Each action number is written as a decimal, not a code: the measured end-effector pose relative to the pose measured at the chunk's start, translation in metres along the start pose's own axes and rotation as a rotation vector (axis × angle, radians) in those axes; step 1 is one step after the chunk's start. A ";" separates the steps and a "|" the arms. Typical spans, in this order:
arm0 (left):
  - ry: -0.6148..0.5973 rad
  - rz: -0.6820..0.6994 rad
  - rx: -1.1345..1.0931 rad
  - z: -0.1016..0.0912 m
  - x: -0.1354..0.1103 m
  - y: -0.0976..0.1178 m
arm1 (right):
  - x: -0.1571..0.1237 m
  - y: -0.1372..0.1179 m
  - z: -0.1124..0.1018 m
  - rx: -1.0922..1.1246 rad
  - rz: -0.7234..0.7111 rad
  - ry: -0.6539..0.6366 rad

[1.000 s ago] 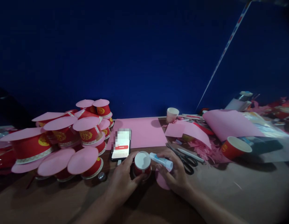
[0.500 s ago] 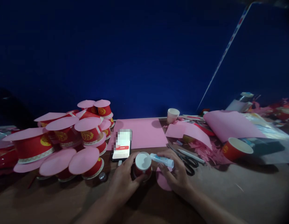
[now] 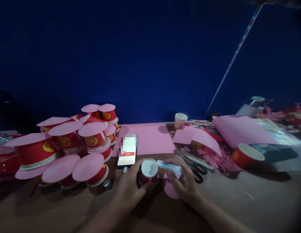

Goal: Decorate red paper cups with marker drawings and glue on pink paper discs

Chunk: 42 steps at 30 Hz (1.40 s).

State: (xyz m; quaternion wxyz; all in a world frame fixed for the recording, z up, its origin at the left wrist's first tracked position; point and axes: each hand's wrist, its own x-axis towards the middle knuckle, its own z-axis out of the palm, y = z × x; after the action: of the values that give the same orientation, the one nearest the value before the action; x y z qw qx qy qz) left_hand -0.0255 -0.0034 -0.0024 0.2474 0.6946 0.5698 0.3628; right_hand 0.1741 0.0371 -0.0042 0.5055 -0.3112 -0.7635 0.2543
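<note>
Upside down on the table, a red paper cup [image 3: 150, 169] shows its round white base facing up. My left hand [image 3: 131, 184] is closed around the cup's left side, thumb across the front. Between the fingers and thumb of my right hand [image 3: 183, 181] lies a light blue glue stick [image 3: 169, 167], held nearly level, its left end beside the rim of the cup's base. Partly beneath my right hand a pink paper disc [image 3: 170, 187] lies on the table. A phone [image 3: 127, 155] with a lit screen lies just beyond my left hand.
Several red cups with pink paper discs [image 3: 88, 166] are grouped at the left. A pink sheet [image 3: 152, 139] lies behind the phone. Black-handled scissors [image 3: 200, 171], pink scraps [image 3: 212, 158], a white cup [image 3: 181, 120] and a tipped red cup [image 3: 247, 156] are to the right.
The glue stick and both hands keep nearly the same place at the cup. The whole view has shifted very slightly.
</note>
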 end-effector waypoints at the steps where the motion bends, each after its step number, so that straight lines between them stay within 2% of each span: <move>1: -0.006 0.002 -0.002 0.000 0.000 0.000 | 0.000 0.000 0.000 -0.004 0.000 -0.001; 42: -0.002 -0.003 -0.024 -0.002 0.001 0.005 | 0.001 -0.002 -0.002 -0.025 -0.004 -0.023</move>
State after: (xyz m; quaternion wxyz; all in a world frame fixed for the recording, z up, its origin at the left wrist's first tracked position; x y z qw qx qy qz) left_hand -0.0234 -0.0039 0.0028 0.2567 0.6911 0.5663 0.3685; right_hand 0.1756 0.0371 -0.0013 0.4933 -0.3130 -0.7731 0.2471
